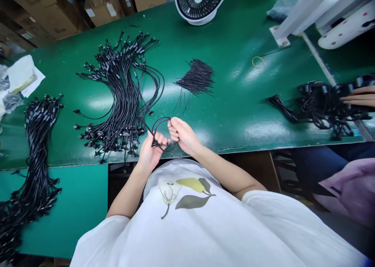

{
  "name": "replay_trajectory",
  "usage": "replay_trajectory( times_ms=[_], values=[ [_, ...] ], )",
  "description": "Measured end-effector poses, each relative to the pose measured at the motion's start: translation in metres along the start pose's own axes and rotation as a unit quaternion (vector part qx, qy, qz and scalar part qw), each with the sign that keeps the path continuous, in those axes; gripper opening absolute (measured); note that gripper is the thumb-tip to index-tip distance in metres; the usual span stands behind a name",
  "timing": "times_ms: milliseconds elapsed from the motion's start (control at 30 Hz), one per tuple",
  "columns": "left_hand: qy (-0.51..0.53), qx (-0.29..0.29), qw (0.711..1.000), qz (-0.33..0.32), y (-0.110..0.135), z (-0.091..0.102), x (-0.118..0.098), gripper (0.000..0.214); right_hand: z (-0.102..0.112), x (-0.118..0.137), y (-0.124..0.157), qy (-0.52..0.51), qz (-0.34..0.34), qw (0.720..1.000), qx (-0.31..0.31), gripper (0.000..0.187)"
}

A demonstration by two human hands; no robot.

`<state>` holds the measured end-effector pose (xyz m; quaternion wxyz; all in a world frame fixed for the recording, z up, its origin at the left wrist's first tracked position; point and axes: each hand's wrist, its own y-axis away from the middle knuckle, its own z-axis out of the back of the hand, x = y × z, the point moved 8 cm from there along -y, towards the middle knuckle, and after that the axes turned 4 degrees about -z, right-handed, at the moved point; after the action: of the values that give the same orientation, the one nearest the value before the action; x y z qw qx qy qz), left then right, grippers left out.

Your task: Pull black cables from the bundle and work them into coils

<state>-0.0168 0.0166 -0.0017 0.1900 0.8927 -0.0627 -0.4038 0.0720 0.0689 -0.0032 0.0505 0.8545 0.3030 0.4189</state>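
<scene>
My left hand [152, 151] is closed around the plug ends of a thin black cable [159, 123] just above the near edge of the green table [234, 103]. My right hand [181, 133] pinches the same cable where it curves into a small loop between both hands. Just left of my hands lies a big fanned pile of black cables [123, 91] with connectors at their near ends. A heap of short black ties [196, 78] lies beyond my hands.
A long bundle of cables [38, 157] hangs over the table's left end. A white fan [199, 1] stands at the back, with a yellow rubber band [258, 61] to its right. Another person's hand [359, 96] rests on a tangle of cables [322, 104] at right. Cardboard boxes [102, 3] behind.
</scene>
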Motion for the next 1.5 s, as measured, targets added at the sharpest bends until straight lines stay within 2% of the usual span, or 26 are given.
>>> replay_trajectory(
  times_ms=[133,233,300,333,400,467,633,767,800,933,1000,1067,1200,1333,1433,1500],
  values=[
    [0.068,-0.069,0.994,-0.044,-0.009,0.009,-0.013,0.043,0.008,-0.019,0.002,0.035,0.049,0.997,-0.054,0.042],
    [0.092,-0.108,0.987,-0.076,-0.016,0.018,-0.020,0.043,0.004,-0.021,0.007,0.166,0.106,0.979,-0.044,0.058],
    [0.110,-0.113,0.984,-0.086,-0.019,0.021,-0.022,0.043,-0.001,-0.015,0.012,0.288,0.157,0.944,-0.019,0.073],
    [0.117,-0.112,0.983,-0.086,-0.020,0.022,-0.023,0.044,-0.004,-0.010,0.014,0.346,0.187,0.919,-0.008,0.074],
    [0.125,-0.112,0.982,-0.082,-0.021,0.021,-0.022,0.044,-0.007,-0.002,0.016,0.431,0.233,0.872,0.003,0.060],
    [0.124,-0.115,0.983,-0.071,-0.021,0.020,-0.020,0.043,-0.006,0.004,0.014,0.461,0.248,0.852,-0.005,0.044],
    [0.110,-0.107,0.985,-0.073,-0.020,0.014,-0.017,0.042,0.001,0.005,0.007,0.403,0.236,0.882,-0.061,0.034],
    [0.117,-0.072,0.987,-0.089,-0.021,0.011,-0.019,0.040,0.003,-0.005,0.001,0.269,0.169,0.948,-0.030,0.056],
    [0.105,-0.062,0.989,-0.082,-0.020,0.010,-0.018,0.039,0.005,-0.006,0.000,0.223,0.149,0.963,-0.024,0.056],
    [-0.015,-0.013,0.999,-0.029,-0.015,0.004,-0.003,0.037,0.007,0.002,-0.009,0.058,0.063,0.996,0.000,0.028],
    [-0.074,0.002,0.997,-0.031,-0.011,0.002,0.001,0.040,-0.001,0.004,-0.013,-0.022,0.001,0.999,0.032,0.025],
    [-0.126,0.012,0.991,-0.048,-0.007,0.000,0.002,0.044,-0.008,0.009,-0.013,-0.072,-0.017,0.997,0.039,0.027],
    [-0.205,0.029,0.974,-0.094,-0.005,-0.004,-0.001,0.048,-0.018,0.021,-0.003,-0.041,0.083,0.996,0.003,0.030],
    [-0.234,0.023,0.970,-0.061,-0.011,0.007,0.015,0.052,-0.029,0.012,0.005,0.021,0.096,0.995,0.025,0.035],
    [-0.247,0.054,0.966,-0.047,-0.011,0.010,0.025,0.048,-0.020,0.008,-0.001,-0.020,0.062,0.998,0.003,0.039],
    [-0.223,0.073,0.972,-0.006,-0.009,0.009,0.031,0.043,-0.016,0.007,-0.006,-0.048,0.027,0.998,0.004,0.042]
  ],
)
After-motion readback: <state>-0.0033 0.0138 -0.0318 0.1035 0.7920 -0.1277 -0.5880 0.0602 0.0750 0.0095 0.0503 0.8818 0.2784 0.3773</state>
